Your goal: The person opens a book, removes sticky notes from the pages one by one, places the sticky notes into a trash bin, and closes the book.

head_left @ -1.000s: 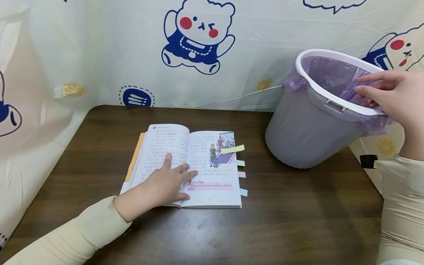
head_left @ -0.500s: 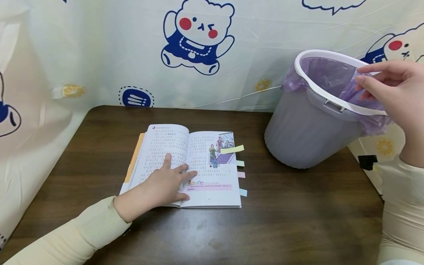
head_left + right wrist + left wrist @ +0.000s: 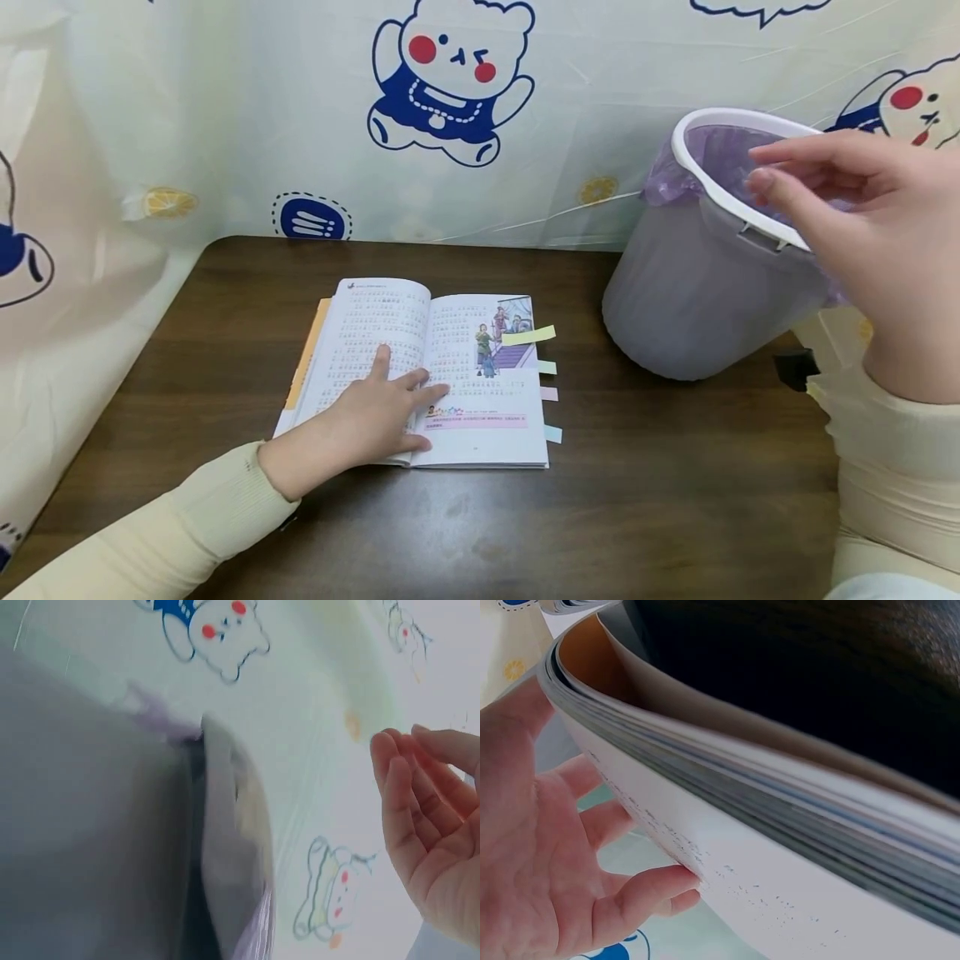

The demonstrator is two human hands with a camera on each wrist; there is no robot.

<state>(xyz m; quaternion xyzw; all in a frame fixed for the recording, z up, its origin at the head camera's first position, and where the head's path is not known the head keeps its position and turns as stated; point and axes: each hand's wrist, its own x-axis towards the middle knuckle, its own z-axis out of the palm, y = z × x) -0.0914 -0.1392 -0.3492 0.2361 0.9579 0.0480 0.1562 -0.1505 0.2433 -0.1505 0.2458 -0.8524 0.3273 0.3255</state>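
An open book (image 3: 480, 446) lies on the table, with printed text on both pages and a coloured picture at the upper right. My left hand (image 3: 367, 421) rests on it near the spine, fingers spread. In the left wrist view the book's page edges (image 3: 780, 799) arch beside the palm. At the right, my right hand (image 3: 877, 225) hovers in front of the rim of a grey trash bin (image 3: 712, 283) lined with a purple bag (image 3: 663, 179). Its fingers bend loosely and nothing shows between them in the right wrist view, where the hand is apart from the bin.
Several sticky tabs (image 3: 549, 393) jut from the book's right edge. The dark wooden table (image 3: 645, 483) runs up to a patterned cloth (image 3: 300, 108) behind it. The bin stands tilted at the back right corner, its white rim (image 3: 720, 196) facing up.
My right hand has moved left and nearer to the camera, away from the bin's far right rim. The left hand and the book stay in place.
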